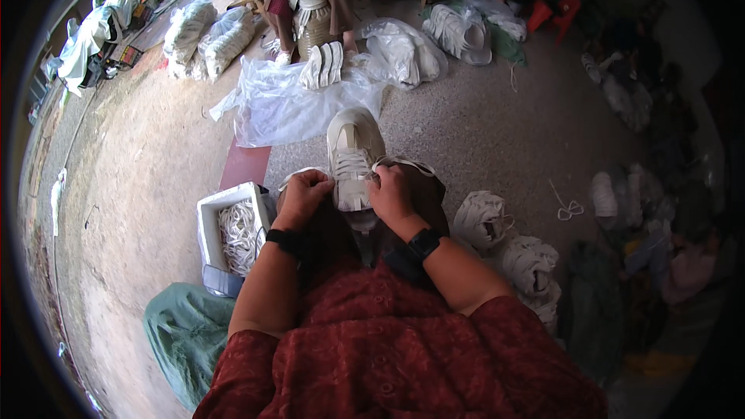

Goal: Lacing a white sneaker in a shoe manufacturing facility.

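A cream-white sneaker point(355, 140) sits between my knees, toe pointing away from me, with white laces crossing its front in several rows. My left hand point(305, 195) is closed at the shoe's left edge, pinching a white shoelace whose loose part curves out behind the fingers. On the opposite edge, my right hand point(391, 195) pinches the lace too, and a white lace end point(411, 161) trails over my right knee. Both hands are close to the upper lace rows. The fingertips are partly hidden, and dark bands circle both wrists.
Left of my legs stands a white foam box point(208, 225) of loose white laces, by a green sack point(190, 334). Bundled shoe uppers point(481, 219) lie to my right. Ahead are a plastic sheet point(287, 105), bagged uppers point(188, 35) and a seated person point(310, 0) handling uppers.
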`<act>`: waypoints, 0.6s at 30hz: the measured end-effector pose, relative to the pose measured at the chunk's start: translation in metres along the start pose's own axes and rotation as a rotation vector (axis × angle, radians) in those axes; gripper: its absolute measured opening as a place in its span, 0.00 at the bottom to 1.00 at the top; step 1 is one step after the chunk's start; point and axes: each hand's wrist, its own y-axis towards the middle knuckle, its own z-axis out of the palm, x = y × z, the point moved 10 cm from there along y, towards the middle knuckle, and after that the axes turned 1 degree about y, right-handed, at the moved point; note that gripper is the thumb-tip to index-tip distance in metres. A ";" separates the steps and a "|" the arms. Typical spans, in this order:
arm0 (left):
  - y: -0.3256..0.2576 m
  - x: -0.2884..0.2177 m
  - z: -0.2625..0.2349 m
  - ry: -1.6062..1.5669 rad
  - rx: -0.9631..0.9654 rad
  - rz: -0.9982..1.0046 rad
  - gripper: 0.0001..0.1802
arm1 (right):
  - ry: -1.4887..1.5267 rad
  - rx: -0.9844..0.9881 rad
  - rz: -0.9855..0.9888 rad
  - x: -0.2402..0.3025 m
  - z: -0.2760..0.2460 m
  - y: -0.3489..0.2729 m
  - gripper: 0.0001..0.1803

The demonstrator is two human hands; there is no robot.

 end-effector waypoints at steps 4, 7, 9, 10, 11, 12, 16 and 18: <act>0.000 0.001 -0.001 0.032 -0.008 -0.003 0.05 | -0.031 0.137 -0.022 0.002 0.011 0.002 0.08; 0.000 -0.002 -0.001 0.069 -0.022 0.010 0.06 | -0.076 0.120 0.008 -0.005 0.015 0.004 0.08; -0.003 -0.005 -0.002 0.072 -0.033 0.009 0.06 | -0.096 0.108 0.001 -0.005 0.016 0.003 0.08; -0.005 -0.007 -0.001 0.117 -0.034 0.020 0.05 | -0.100 0.111 -0.005 -0.006 0.017 0.001 0.08; -0.007 -0.012 -0.001 0.161 -0.037 0.031 0.05 | -0.111 0.099 -0.020 -0.004 0.015 0.000 0.07; -0.008 -0.016 -0.002 0.153 -0.041 0.033 0.05 | -0.122 0.086 -0.035 -0.003 0.014 -0.001 0.06; -0.016 -0.030 -0.002 0.216 -0.062 0.059 0.06 | -0.151 0.063 -0.027 -0.004 0.009 -0.001 0.05; -0.015 -0.027 -0.007 0.197 -0.085 0.072 0.06 | 0.071 0.022 0.051 -0.008 0.002 0.002 0.03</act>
